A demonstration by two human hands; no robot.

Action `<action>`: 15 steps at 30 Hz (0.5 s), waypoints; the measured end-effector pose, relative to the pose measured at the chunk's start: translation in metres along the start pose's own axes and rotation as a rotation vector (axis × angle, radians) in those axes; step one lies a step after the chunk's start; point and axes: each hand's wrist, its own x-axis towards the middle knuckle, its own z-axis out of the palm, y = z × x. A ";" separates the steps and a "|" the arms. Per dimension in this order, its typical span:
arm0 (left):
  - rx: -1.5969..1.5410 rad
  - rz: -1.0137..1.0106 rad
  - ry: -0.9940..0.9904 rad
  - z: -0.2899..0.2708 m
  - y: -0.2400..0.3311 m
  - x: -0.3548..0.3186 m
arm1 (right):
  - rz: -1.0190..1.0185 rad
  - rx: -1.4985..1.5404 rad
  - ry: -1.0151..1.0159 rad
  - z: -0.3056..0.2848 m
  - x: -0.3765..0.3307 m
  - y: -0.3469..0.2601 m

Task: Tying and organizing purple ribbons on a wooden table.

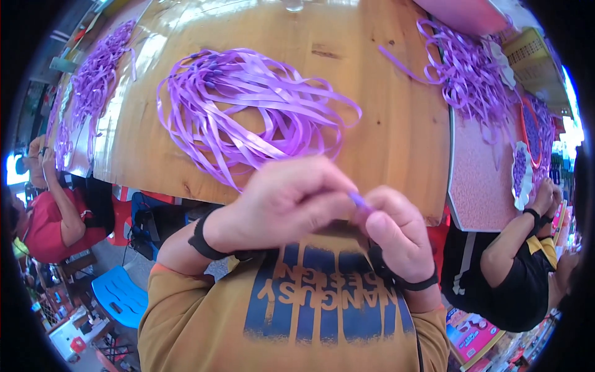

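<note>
My left hand and my right hand meet in front of my chest at the table's near edge. Between their fingertips is a small purple piece, pinched from both sides; it looks like a ribbon end, but the fingers cover most of it. My left fingers are curled, with some motion blur. On my right hand the thumb presses against the bent fingers. Just beyond the hands, a loose pile of shiny purple ribbons lies on the wooden table, with darker purple ends gathered at its far left.
More purple ribbons are heaped on the pink side table at right, near a red-rimmed basket. Another ribbon heap lies at far left. People sit on both sides. A blue stool stands behind at left.
</note>
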 end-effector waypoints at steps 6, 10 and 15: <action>-0.414 -0.173 0.473 -0.081 -0.012 -0.001 | -0.199 0.068 0.339 -0.045 -0.005 0.008; 0.188 -0.210 0.656 -0.150 -0.053 -0.025 | -0.199 -0.319 0.357 -0.037 0.014 0.025; 0.311 -0.341 0.830 -0.146 -0.057 -0.057 | -0.089 -0.348 0.178 -0.036 0.000 0.025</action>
